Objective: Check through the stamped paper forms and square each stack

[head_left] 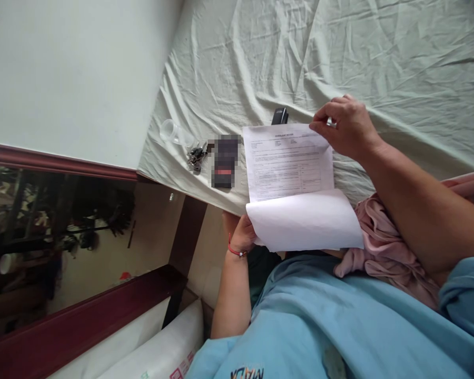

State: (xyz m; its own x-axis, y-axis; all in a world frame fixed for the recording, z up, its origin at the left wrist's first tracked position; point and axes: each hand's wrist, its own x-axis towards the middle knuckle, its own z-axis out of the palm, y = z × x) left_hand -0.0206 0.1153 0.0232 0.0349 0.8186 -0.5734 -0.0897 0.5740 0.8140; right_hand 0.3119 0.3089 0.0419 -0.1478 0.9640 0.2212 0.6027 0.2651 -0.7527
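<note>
**Paper held by two corners, with loose things close by**

The printed paper (288,163) lies partly on the wrinkled bed sheet (379,52) at the bed's edge, and its lower part curls up and over towards the person's chest. The right hand (347,129) pinches the top right corner between thumb and fingertips. The left hand (243,234), with a red band (237,251) on the wrist, is at the lower left edge. Its fingers are tucked behind the curl, so I cannot tell how firmly it grips.

The likeliest trouble is a crease or a small tear at the pinched corner if the two hands pull against each other, since the page is bent already. The soft, rumpled sheet gives no flat backing, so any pressing down would probably wrinkle the page.

Just left of the page lie a dark blurred item (223,160), a bunch of keys (196,155) and a clear cup (174,131), all near the bed's edge; a sweep of the paper or the left arm could push them off. A small black object (279,116) touches the page's top edge and could snag it. The pink cloth (383,247) under the right forearm could drag along with it.
</note>
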